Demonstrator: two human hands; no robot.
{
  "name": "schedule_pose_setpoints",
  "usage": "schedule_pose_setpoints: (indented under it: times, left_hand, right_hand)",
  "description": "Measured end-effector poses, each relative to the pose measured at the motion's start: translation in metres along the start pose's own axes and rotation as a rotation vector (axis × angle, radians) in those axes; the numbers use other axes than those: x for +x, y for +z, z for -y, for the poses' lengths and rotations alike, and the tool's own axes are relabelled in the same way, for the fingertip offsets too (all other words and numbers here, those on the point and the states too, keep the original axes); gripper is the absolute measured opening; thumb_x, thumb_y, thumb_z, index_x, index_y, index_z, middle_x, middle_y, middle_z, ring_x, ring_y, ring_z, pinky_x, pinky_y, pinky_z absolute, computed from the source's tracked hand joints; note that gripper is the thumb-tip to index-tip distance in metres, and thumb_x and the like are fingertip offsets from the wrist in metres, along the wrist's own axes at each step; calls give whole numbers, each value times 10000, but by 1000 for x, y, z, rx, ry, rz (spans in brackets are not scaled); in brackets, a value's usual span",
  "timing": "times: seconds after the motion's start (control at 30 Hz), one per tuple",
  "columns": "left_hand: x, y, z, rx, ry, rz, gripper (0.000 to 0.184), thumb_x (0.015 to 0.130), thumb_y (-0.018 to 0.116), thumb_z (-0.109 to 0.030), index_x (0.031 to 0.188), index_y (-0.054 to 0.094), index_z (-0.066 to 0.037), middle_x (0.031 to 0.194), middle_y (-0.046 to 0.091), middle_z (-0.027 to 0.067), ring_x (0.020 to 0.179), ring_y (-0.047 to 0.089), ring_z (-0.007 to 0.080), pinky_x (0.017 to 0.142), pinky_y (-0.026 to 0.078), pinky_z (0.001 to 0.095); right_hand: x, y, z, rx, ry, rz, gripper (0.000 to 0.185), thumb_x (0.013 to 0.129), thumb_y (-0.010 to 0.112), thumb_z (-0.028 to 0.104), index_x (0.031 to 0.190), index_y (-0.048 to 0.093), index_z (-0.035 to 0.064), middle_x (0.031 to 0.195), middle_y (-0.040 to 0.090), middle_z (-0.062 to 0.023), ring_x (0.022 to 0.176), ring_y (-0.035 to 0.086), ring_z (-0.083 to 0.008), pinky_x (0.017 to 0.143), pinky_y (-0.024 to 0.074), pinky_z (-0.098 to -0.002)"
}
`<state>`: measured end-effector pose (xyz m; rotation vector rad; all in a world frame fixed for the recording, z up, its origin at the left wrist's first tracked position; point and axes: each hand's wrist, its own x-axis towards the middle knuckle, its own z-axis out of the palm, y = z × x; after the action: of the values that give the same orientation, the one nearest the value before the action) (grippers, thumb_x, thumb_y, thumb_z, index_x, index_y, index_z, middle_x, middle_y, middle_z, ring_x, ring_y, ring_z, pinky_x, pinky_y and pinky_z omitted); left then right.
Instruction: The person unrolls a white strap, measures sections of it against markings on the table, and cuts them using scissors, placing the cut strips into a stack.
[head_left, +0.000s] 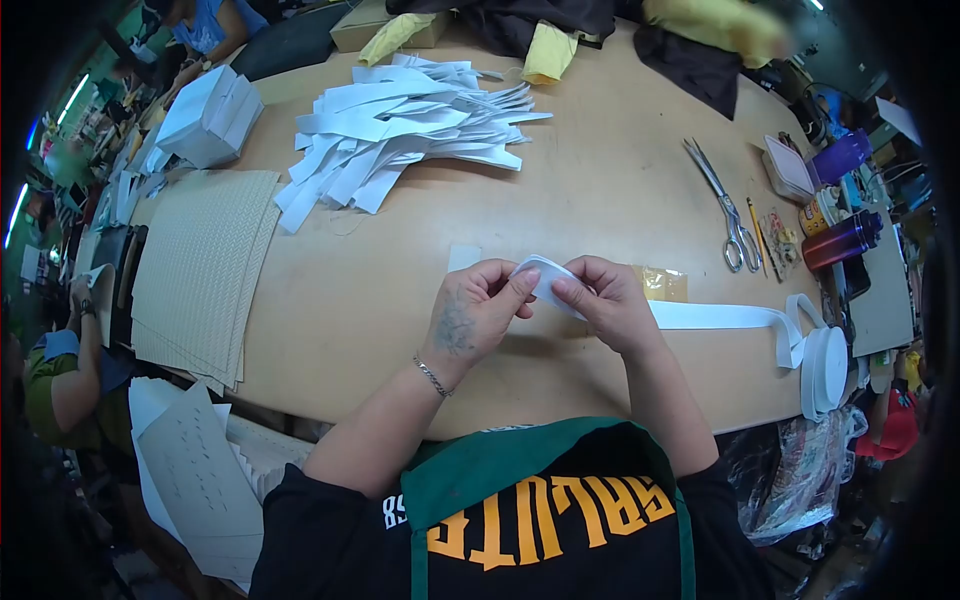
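Both my hands are raised over the middle of the table and pinch one white folded strip (548, 283) between thumbs and fingers. My left hand (480, 310) grips its left end, and my right hand (605, 300) closes on its right end. A flat white band (712, 316) runs from behind my right wrist to a white roll (823, 368) at the table's right edge; whether it joins the held strip is hidden. Beyond my hands lies a heap of cut white strips (400, 125). A pale rectangle (465, 257) and brown tape (662, 283) are on the tabletop beside my hands.
Metal scissors (727, 210), a pencil (757, 235) and bottles (842, 240) stand or lie at the right. Patterned sheets (200, 270) and a white stack (210, 115) are at the left. Dark and yellow cloth (690, 60) covers the far edge. Other people (75, 375) work at the left.
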<state>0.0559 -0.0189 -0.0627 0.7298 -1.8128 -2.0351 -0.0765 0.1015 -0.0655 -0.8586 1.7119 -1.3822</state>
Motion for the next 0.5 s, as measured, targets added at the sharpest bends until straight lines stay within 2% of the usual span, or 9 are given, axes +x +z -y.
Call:
schedule_pose_setpoints:
  times: [0.37,0.5]
  left_hand:
    - [0,0,4,11,-39,-7,230,873,588,-204,842,645,16,696,607,28,593,542,60,569,441,184]
    - [7,-4,21,-91,-83,-91,215,862,594,-201,807,643,1,668,594,25,545,512,57,537,422,179]
  right_hand:
    - [-5,0,-1,-25,-24,6,187,855,617,188,865,628,2,723,592,3,684,499,-57,625,416,-221]
    - [7,-6,-6,-72,-12,27,187,840,623,185,856,628,-1,727,604,-19,676,514,-75,629,428,-233]
